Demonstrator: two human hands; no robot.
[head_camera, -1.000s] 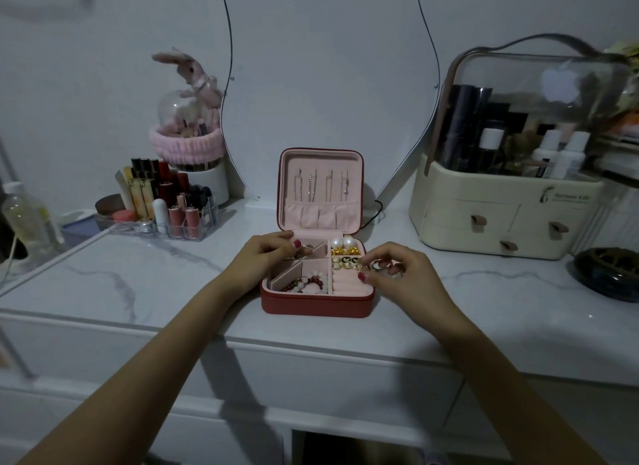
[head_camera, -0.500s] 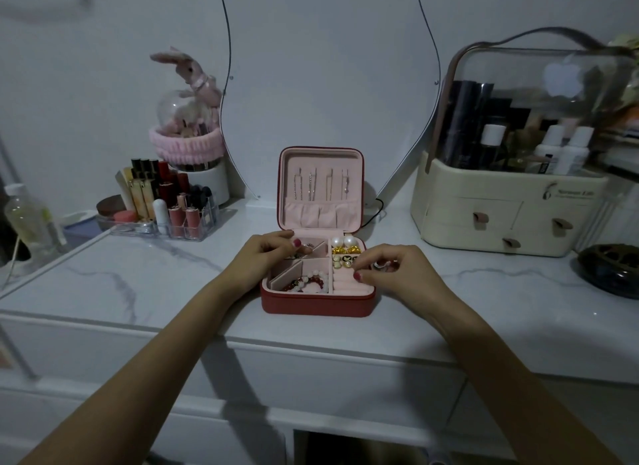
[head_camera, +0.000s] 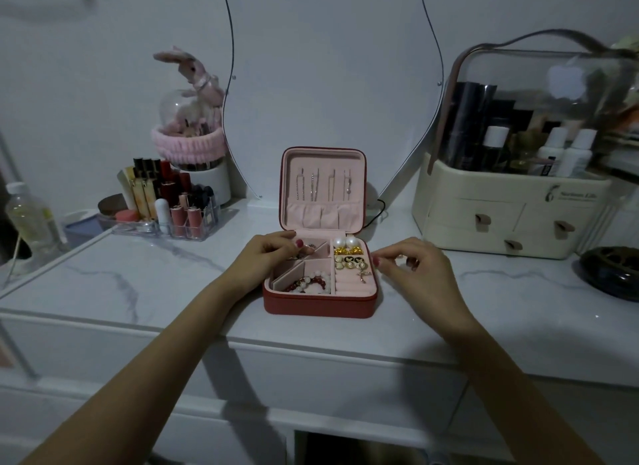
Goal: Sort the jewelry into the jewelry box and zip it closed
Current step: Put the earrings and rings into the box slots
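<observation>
The red jewelry box stands open on the marble top, its pink-lined lid upright with thin chains hanging inside. The right-hand column holds pearl earrings, gold and black studs and a cross-shaped piece on the ring rolls. A red-and-white bead bracelet lies in the front compartment. My left hand curls over the box's back-left rim, its thumb beside a ring. My right hand hovers just right of the box, fingertips pinching a small shiny piece that is mostly hidden.
A lipstick organizer and a bottle stand at the left. A cream cosmetic case with a clear dome fills the back right, and a dark dish sits beside it. A mirror and a black cable are behind the box.
My right hand has drawn back from over the ring rolls to the right of the box, and the cross-shaped piece now shows on the rolls. My left hand has stayed put.
</observation>
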